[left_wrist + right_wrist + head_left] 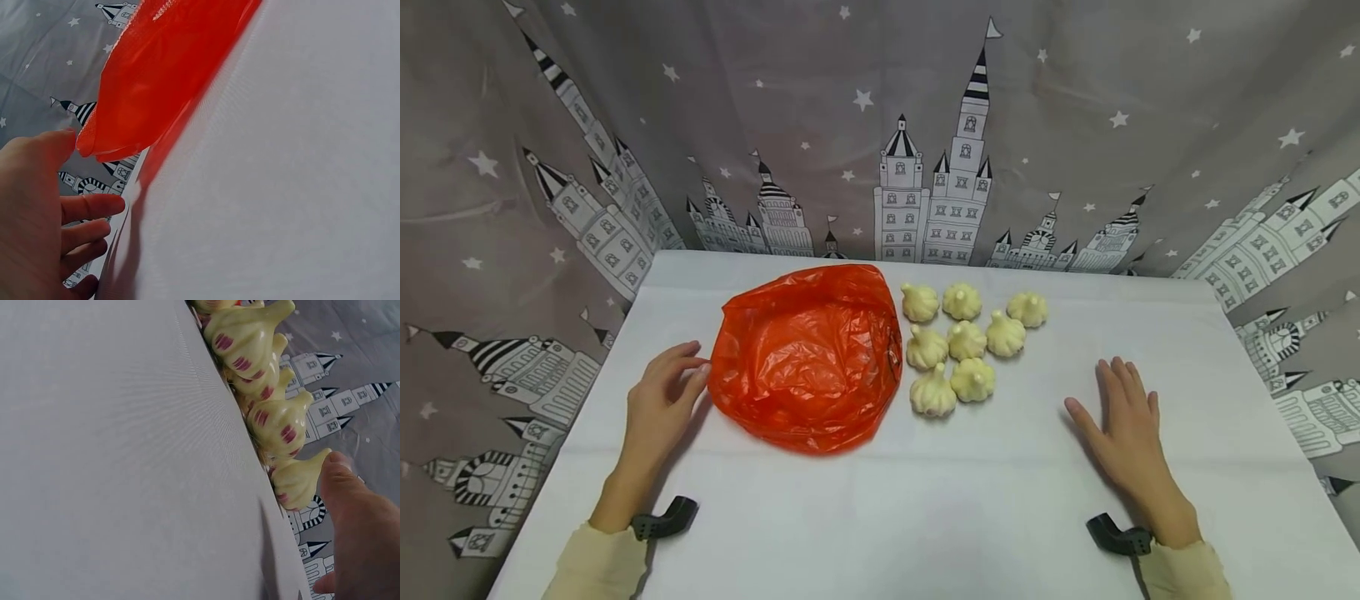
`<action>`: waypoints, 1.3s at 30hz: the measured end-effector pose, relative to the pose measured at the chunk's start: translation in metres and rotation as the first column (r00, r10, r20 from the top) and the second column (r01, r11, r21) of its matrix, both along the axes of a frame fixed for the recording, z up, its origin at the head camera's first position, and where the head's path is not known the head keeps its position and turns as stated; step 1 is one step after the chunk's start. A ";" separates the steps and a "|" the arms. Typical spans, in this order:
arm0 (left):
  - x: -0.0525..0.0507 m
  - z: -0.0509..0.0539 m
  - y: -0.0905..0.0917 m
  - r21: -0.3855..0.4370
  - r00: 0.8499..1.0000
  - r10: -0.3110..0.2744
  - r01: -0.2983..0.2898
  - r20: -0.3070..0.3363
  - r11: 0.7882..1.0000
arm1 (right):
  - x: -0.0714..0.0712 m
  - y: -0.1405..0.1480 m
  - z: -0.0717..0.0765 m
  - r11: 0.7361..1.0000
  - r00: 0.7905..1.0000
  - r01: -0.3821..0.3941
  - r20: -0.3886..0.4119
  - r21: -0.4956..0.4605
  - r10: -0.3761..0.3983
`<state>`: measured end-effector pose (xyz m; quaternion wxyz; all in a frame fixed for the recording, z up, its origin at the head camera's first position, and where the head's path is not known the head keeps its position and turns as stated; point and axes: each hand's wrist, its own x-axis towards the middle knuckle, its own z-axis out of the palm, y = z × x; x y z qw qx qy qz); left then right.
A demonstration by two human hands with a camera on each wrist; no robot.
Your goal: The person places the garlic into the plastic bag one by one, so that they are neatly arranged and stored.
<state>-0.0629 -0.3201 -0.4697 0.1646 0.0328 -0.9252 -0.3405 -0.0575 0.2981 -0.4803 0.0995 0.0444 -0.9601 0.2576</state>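
Note:
A red plastic bag (pixel 805 367) lies on the table with its mouth spread wide and facing up. At its left rim is my left hand (pixel 658 404), fingers loosely bent and holding nothing. In the left wrist view the thumb tip is close to the edge of the bag (pixel 144 81); whether it touches I cannot tell. Several pale garlic bulbs (pixel 966 340) are grouped to the right of the bag. Farther right, my right hand (pixel 1127 429) is palm down with its fingers extended. The right wrist view shows garlic bulbs (pixel 278 425) with purple marks beyond the thumb.
A white cloth covers the table (pixel 880 517). Behind it and along both sides hangs a grey curtain (pixel 820 108) printed with castles and stars. A black wrist strap (pixel 666 518) is on the left wrist and another black strap (pixel 1120 537) on the right.

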 end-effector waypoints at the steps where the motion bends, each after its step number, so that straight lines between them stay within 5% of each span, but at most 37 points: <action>1: -0.002 0.001 -0.001 0.007 1.000 0.004 -0.004 -0.007 1.000 | -0.002 -0.002 0.000 1.000 1.000 -0.004 0.002 -0.002 0.004; 9: -0.011 0.008 -0.008 0.067 0.999 -0.037 0.039 -0.035 0.997 | -0.013 -0.024 -0.002 1.000 1.000 -0.030 0.006 0.007 0.030; 16: -0.001 0.012 -0.011 0.062 1.000 -0.009 0.008 0.004 0.998 | -0.019 -0.042 -0.007 0.992 0.999 -0.024 -0.042 -0.123 0.019; 28: 0.001 0.006 0.001 0.080 0.999 -0.049 0.050 -0.005 0.996 | -0.005 -0.057 -0.005 0.984 0.993 -0.030 -0.115 -0.178 0.010; 39: 0.002 -0.002 0.010 0.104 0.997 -0.073 0.072 0.001 0.992 | 0.005 -0.086 -0.006 0.974 0.988 -0.115 -0.127 -0.195 0.091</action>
